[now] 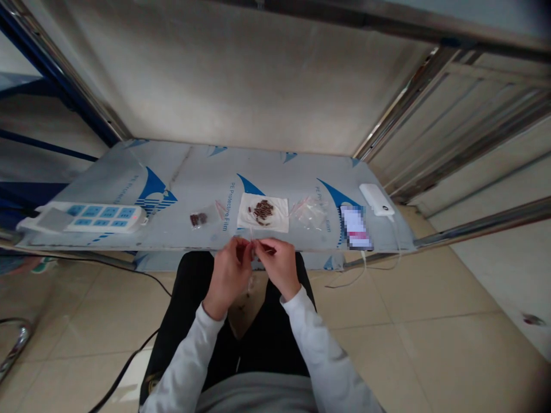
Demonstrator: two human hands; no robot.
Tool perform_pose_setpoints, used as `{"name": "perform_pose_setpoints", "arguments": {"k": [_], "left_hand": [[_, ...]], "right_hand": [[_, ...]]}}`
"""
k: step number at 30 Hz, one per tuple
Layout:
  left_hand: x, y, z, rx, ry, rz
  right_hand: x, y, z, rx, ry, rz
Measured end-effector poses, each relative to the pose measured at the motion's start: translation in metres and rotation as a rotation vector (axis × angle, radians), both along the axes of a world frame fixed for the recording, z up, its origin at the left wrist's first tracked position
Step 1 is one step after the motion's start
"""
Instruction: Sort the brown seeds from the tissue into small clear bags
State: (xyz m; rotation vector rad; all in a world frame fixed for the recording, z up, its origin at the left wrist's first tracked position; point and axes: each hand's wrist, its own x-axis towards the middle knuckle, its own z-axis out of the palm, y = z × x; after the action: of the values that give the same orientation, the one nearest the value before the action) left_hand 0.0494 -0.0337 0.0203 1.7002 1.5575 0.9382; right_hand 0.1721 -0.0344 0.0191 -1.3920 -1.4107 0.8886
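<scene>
My left hand (232,267) and my right hand (278,263) meet at the table's front edge, above my lap. Both are closed, thumbs and fingertips pinching what looks like a small clear plastic bag (249,282), mostly hidden by the fingers. Just beyond them a white sheet (244,222) carries a pile of small, long brown pieces (263,211), too small to name surely. To its left lies a clear zip bag (210,217) with dark brown pieces (198,219) in its left end. Several clear zip bags (310,213) with reddish seal lines overlap on the right.
The film-covered metal table (198,166) holds a white power strip (103,218) with blue sockets at left. At right are a phone (356,227) and a white power bank (376,200), with a white cable (365,267) hanging over the edge. Metal posts frame both sides.
</scene>
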Motion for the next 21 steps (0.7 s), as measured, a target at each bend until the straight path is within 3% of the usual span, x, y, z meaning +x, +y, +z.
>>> {"name": "perform_pose_setpoints", "arguments": {"k": [4, 7, 10, 13, 16, 21], "left_hand": [[0.005, -0.011, 0.009, 0.073, 0.362, 0.15], [0.002, -0.014, 0.02, 0.077, 0.441, 0.164], [-0.002, -0.014, 0.029, 0.069, 0.378, 0.165], [-0.003, -0.014, 0.035, 0.035, 0.258, 0.139], [-0.002, -0.016, 0.039, 0.018, 0.164, 0.13], [-0.003, -0.016, 0.043, -0.06, 0.026, 0.126]], "right_hand": [[0.002, -0.011, 0.002, 0.07, -0.415, -0.207], [0.003, -0.014, 0.005, 0.053, -0.48, -0.244], [0.007, -0.015, 0.01, 0.158, -0.354, -0.176], [0.012, -0.018, 0.014, 0.261, -0.156, 0.025], [0.014, -0.022, 0.014, 0.238, -0.002, 0.17], [0.01, -0.027, -0.001, 0.191, 0.174, 0.211]]}}
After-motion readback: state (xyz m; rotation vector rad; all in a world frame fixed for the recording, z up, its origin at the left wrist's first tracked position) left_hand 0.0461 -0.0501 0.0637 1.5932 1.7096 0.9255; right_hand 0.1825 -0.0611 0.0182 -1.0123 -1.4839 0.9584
